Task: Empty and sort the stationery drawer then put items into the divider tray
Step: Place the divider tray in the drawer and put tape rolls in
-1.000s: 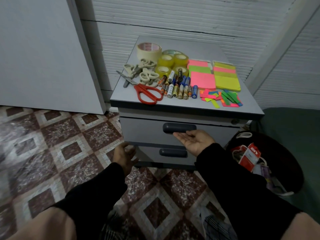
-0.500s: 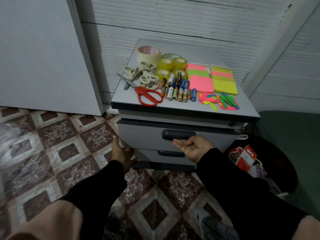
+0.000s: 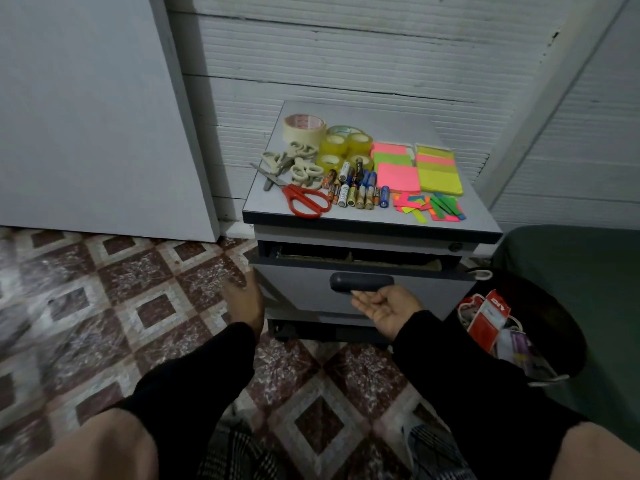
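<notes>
Drawer (image 3: 360, 271) of the grey cabinet (image 3: 372, 225) stands a little way out, a dark gap showing above its front, and the right hand (image 3: 388, 308), palm up, hooks its fingers under the handle (image 3: 361, 282), gripping it. Left hand (image 3: 244, 301) hovers beside the cabinet's left edge with fingers loosely spread, holding nothing. On the cabinet top lie tape rolls (image 3: 341, 147), scissors (image 3: 304, 200), batteries (image 3: 358, 194) and sticky notes (image 3: 438, 173), grouped by kind; a dark bin (image 3: 554, 327) sits to the right.
</notes>
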The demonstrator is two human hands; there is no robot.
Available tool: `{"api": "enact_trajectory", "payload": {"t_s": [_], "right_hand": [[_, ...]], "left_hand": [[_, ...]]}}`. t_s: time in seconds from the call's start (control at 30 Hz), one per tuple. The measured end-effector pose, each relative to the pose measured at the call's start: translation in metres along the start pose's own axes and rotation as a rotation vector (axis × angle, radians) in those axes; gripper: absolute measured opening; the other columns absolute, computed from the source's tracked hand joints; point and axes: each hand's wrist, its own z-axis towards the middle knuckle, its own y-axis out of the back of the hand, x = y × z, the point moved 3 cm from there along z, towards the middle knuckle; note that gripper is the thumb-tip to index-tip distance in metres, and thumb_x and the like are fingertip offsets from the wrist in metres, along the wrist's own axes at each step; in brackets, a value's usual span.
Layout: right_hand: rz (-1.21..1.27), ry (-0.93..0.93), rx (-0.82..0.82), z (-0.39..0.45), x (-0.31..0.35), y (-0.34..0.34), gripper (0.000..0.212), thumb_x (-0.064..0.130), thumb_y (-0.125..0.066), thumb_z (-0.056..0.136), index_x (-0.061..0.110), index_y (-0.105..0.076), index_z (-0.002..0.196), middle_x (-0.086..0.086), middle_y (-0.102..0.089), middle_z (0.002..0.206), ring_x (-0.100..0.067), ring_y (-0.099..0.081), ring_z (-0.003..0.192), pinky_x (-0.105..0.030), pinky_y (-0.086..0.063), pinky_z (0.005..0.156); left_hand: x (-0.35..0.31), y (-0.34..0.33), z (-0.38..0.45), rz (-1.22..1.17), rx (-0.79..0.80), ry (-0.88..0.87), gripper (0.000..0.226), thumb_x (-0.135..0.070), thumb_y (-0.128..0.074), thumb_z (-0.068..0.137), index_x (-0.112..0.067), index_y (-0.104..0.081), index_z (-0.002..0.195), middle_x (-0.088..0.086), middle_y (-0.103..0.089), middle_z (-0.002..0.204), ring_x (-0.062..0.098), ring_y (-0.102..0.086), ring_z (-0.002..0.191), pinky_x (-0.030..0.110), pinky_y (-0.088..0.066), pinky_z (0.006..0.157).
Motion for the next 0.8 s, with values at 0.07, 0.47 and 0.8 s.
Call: {"api": "enact_trajectory", "payload": {"t_s": [0.07, 0.47, 0.8], "right_hand": [[-0.026, 0.002, -0.002, -0.006, -0.006, 0.006, 0.057, -0.018, -0.013, 0.089, -0.005, -0.03, 0.141, -0.026, -0.042, 0.14, -0.036, -0.043, 0.131, -0.047, -0.03, 0.113], [-0.247, -0.042, 0.043, -0.066, -0.039, 0.049, 0.052, -0.015, -0.024, 0.091, -0.003, -0.031, 0.141, -0.022, -0.056, 0.104, -0.032, -0.056, 0.112, -0.041, -0.045, 0.089], [-0.959, 0.229, 0.138, -0.111, -0.03, 0.071, 0.017, 0.012, -0.041, 0.098, 0.012, -0.053, 0.087, -0.007, -0.064, 0.086, -0.019, -0.057, 0.07, -0.028, -0.047, 0.06]], "left_hand": [[-0.006, 0.005, -0.015, 0.192, -0.061, -0.142, 0.083, -0.047, -0.046, 0.094, -0.012, 0.003, 0.151, 0.008, -0.001, 0.159, 0.029, -0.013, 0.145, 0.046, -0.02, 0.117], [-0.025, 0.006, -0.086, 1.295, 0.14, -0.506, 0.068, -0.044, -0.04, 0.096, -0.024, -0.005, 0.151, 0.01, 0.015, 0.157, 0.028, 0.012, 0.146, 0.062, -0.001, 0.111], [-0.028, 0.0, -0.121, 1.518, 0.561, -0.624, 0.036, -0.034, -0.037, 0.1, -0.018, -0.041, 0.132, 0.008, -0.049, 0.134, 0.028, -0.049, 0.12, 0.043, -0.038, 0.101]]}}
